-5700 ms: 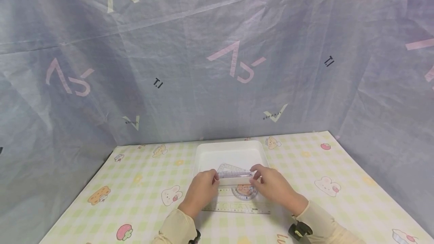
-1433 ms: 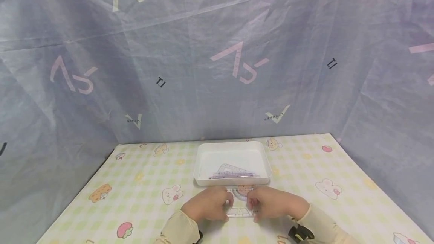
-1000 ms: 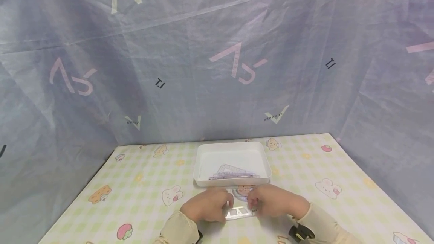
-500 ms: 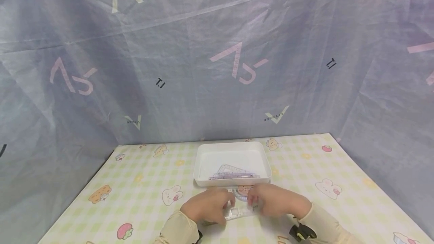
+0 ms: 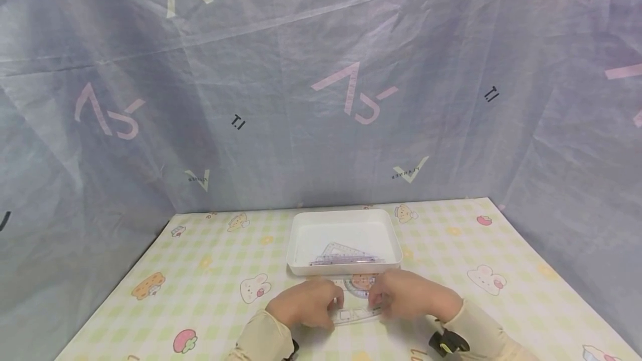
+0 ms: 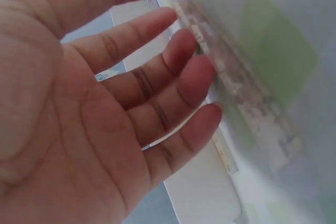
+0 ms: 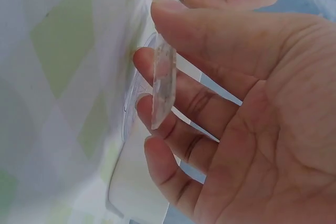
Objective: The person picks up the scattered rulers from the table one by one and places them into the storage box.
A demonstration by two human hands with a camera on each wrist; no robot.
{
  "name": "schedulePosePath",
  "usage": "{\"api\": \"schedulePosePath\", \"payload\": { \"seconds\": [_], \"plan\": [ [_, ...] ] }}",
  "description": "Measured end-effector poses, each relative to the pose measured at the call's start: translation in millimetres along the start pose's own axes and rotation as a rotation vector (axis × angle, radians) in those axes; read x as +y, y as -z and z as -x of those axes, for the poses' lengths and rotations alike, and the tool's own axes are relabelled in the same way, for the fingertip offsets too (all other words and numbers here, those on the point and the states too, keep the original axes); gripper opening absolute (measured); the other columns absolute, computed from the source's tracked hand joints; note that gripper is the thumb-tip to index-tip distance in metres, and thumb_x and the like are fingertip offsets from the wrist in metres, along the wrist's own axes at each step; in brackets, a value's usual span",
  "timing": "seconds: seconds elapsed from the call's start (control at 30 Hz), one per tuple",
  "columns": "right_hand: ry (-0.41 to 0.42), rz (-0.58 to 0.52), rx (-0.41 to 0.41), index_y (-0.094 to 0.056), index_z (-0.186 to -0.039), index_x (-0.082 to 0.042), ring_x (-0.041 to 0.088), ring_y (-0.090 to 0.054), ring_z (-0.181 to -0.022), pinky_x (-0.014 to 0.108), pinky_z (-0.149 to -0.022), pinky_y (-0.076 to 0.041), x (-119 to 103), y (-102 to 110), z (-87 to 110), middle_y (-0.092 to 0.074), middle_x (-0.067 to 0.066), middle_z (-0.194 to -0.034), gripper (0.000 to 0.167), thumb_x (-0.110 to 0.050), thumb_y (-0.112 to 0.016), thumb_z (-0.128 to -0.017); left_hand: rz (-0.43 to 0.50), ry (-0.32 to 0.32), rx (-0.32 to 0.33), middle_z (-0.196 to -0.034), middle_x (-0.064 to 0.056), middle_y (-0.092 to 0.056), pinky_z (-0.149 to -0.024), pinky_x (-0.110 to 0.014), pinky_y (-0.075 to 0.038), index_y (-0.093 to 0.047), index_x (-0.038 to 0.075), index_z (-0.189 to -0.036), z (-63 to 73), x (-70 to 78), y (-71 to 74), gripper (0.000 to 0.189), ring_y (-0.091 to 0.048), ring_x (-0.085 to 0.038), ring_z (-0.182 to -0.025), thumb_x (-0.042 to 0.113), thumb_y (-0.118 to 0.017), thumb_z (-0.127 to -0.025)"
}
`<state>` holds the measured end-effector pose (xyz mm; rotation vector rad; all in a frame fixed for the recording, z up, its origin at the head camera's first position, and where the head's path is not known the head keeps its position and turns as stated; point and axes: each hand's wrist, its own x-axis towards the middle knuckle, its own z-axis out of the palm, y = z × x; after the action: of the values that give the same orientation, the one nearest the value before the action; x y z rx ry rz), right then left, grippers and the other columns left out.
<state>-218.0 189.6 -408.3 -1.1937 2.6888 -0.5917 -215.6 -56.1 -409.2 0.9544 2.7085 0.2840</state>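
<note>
In the head view my right hand [image 5: 408, 294] pinches the right end of a clear plastic ruler [image 5: 356, 315], between thumb and fingertips; that end is tilted up off the cloth. The ruler's end [image 7: 164, 85] shows between the fingers in the right wrist view. My left hand [image 5: 307, 301] is at the ruler's other side, fingers on the far edge and thumb on the near one, hiding its left part. A clear protractor [image 5: 355, 289] lies just beyond, partly behind the right hand. Behind it a white tray [image 5: 343, 270] contains a clear set square [image 5: 337, 248] and purplish ruler-like strips [image 5: 346, 260].
The table has a green-checked cloth [image 5: 210, 272] with cartoon prints. Grey fabric [image 5: 281, 127] hangs behind and at both sides. Devices are strapped to both wrists.
Earlier my hands held a ruler-like strip over the tray; it lies inside now. My hands have since come to the clear ruler in front, and its right end has risen with my right hand.
</note>
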Motion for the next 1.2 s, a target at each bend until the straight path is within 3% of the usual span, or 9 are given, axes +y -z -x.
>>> {"api": "schedulePosePath", "payload": {
  "seconds": [0.23, 0.73, 1.0, 1.2],
  "plan": [
    [-0.008, -0.008, 0.005, -0.075, -0.089, -0.022, -0.001, -0.059, -0.079, 0.025, -0.074, -0.052, 3.5, -3.0, 0.0, -0.066, -0.019, -0.085, 0.027, -0.012, -0.086, -0.067, 0.039, 0.069, -0.019, -0.073, 0.013, -0.054, -0.063, -0.021, -0.045, -0.066, 0.023, -0.085, 1.2, -1.8, -2.0, 0.024, -0.049, -0.005, -0.068, 0.022, -0.086, -0.072],
    [-0.033, -0.011, 0.012, -0.066, -0.088, -0.024, 0.0, -0.052, -0.072, 0.023, -0.069, -0.047, 1.5, -4.1, 0.2, -0.059, -0.017, -0.081, 0.032, -0.012, -0.087, -0.067, 0.097, 0.122, 0.002, -0.071, 0.011, -0.055, -0.056, -0.022, -0.046, -0.063, 0.021, -0.078, 6.4, 0.3, 1.2, 0.025, -0.05, -0.006, -0.061, 0.022, -0.087, -0.071],
    [-0.102, -0.022, 0.011, -0.065, -0.091, -0.02, 0.0, -0.051, -0.074, 0.025, -0.07, -0.048, -0.6, -6.4, 0.2, -0.058, -0.015, -0.083, 0.035, -0.011, -0.086, -0.065, 0.053, 0.11, 0.042, -0.066, 0.012, -0.055, -0.057, -0.022, -0.044, -0.061, 0.022, -0.071, 6.7, 0.0, 1.3, 0.028, -0.048, -0.007, -0.06, 0.025, -0.088, -0.067],
    [-0.104, -0.022, 0.008, -0.067, -0.091, -0.019, 0.001, -0.052, -0.074, 0.025, -0.071, -0.049, -2.6, -5.1, 0.0, -0.059, -0.015, -0.083, 0.033, -0.011, -0.086, -0.065, 0.045, 0.099, 0.065, -0.063, 0.011, -0.054, -0.053, -0.023, -0.043, -0.059, 0.021, -0.067, 7.4, 0.1, 1.6, 0.03, -0.047, -0.007, -0.056, 0.024, -0.088, -0.065]
  ]
}}
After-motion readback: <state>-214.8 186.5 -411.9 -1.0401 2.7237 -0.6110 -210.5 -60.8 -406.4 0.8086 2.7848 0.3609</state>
